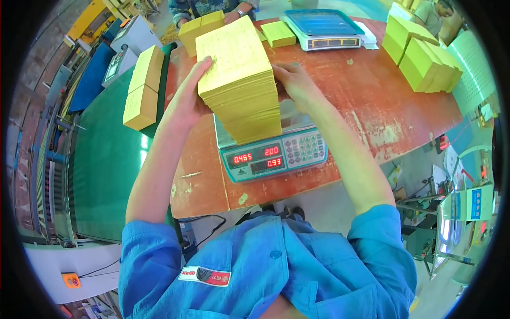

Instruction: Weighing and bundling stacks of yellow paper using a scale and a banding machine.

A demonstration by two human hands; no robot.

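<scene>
A tall stack of yellow paper sheets (239,56) stands above the digital scale (276,159), its rough cut edges facing me. From the left, my left hand (192,87) grips the stack, the thumb lying over its top left edge. On the other side my right hand (297,82) is closed against the stack, with fingers partly hidden behind it. The scale's red display is lit, and the stack covers much of its pan. I cannot tell whether the stack's bottom rests on the pan.
A worn red table (366,111) carries a second scale with a blue pan (324,29). Yellow paper stacks (425,58) stand at the right, and more stacks (143,87) beside the green conveyor belt (106,165). Across the table, a co-worker's hands (232,17) are near another stack (199,32).
</scene>
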